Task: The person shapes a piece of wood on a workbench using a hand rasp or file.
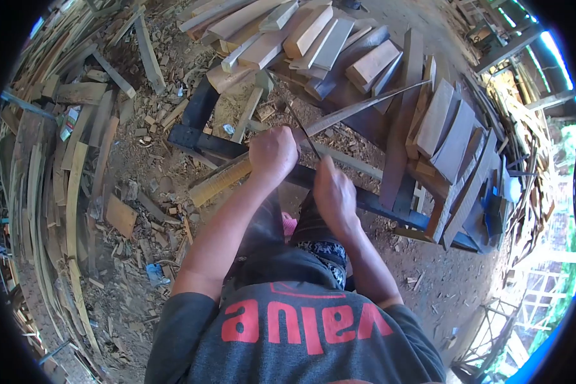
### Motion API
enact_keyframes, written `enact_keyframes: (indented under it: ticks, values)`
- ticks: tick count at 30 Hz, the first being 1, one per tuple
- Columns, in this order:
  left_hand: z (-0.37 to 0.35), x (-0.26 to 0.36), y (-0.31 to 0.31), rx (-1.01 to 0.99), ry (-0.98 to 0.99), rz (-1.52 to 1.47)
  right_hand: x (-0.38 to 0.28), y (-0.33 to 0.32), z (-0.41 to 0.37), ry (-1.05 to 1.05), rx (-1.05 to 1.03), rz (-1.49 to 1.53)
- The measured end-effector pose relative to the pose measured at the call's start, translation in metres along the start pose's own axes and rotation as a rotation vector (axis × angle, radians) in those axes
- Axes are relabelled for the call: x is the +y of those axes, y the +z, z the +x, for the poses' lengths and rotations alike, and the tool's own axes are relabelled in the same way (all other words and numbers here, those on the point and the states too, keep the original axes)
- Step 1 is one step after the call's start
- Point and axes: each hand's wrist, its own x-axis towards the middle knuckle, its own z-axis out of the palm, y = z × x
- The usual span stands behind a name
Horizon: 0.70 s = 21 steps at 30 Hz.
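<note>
My left hand [274, 153] is closed around a long wooden strip [358, 109]. The strip runs slantwise from its pointed far end over the stacked boards down to a thicker, yellowish end left of my wrist. My right hand [335, 194] is a fist around the near end of a thin, dark, blade-like tool [304, 131]. Seen almost edge-on, the blade points away from me and crosses the strip just right of my left fist. Beneath both hands passes a dark metal frame bar [224, 146].
Cut wooden blocks and boards [377, 64] are piled beyond and to the right of the frame. Long offcuts [77, 185] lie heaped at the left. Wood chips and scraps cover the dirt floor [134, 281]. A blue scrap [157, 274] lies among them.
</note>
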Motion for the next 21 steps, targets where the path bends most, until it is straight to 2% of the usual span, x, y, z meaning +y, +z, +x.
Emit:
enact_keyframes:
  ticks: [3,5,7,9,13,16,18,21]
  values:
    - [-0.002,0.000,-0.001,0.057,0.033,0.006,-0.003,0.001,0.008,-0.018,0.013,-0.001]
    - [-0.001,-0.001,-0.001,0.110,0.059,0.002,0.003,-0.013,-0.019,0.004,-0.015,-0.012]
    - [0.000,-0.002,0.003,0.107,0.037,-0.036,0.006,-0.026,-0.036,0.015,-0.061,-0.024]
    - [-0.001,-0.001,-0.001,0.098,0.042,-0.013,0.002,-0.028,-0.040,0.129,-0.119,-0.083]
    - [-0.001,-0.003,0.001,0.089,0.054,0.005,-0.002,0.007,0.006,0.029,-0.005,-0.020]
    - [-0.003,-0.001,-0.002,0.133,0.073,-0.022,0.000,-0.006,-0.005,-0.008,-0.011,0.003]
    - [-0.002,-0.001,-0.005,0.044,0.042,-0.052,0.002,-0.019,-0.029,0.046,-0.055,-0.014]
    - [0.000,-0.004,0.001,0.076,0.063,-0.048,0.001,-0.023,-0.035,0.101,-0.093,-0.120]
